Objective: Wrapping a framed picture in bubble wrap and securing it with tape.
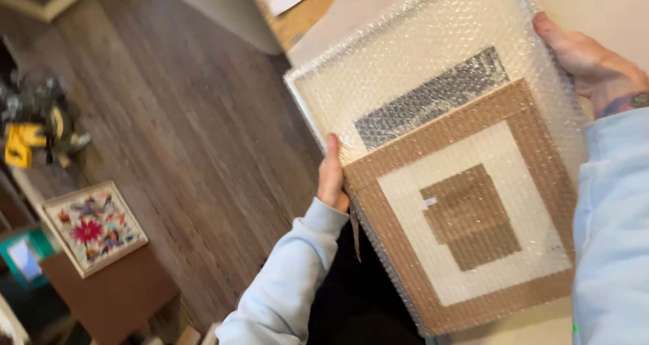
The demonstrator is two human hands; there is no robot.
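Parcel: a bubble-wrapped frame (pixel 439 162) with brown cardboard backing, held tilted above a pale worktop (pixel 608 20), right of centre.
Left hand (pixel 330 176): fingers curled around the parcel's left edge.
Right hand (pixel 591 64): fingers closed over the far right edge.
Floor, left: dark wood planks (pixel 182 128), a floral framed picture (pixel 93 226), a yellow power tool (pixel 30 132).
Risk: the slick wrap could likely slide through either grip, dropping the parcel.
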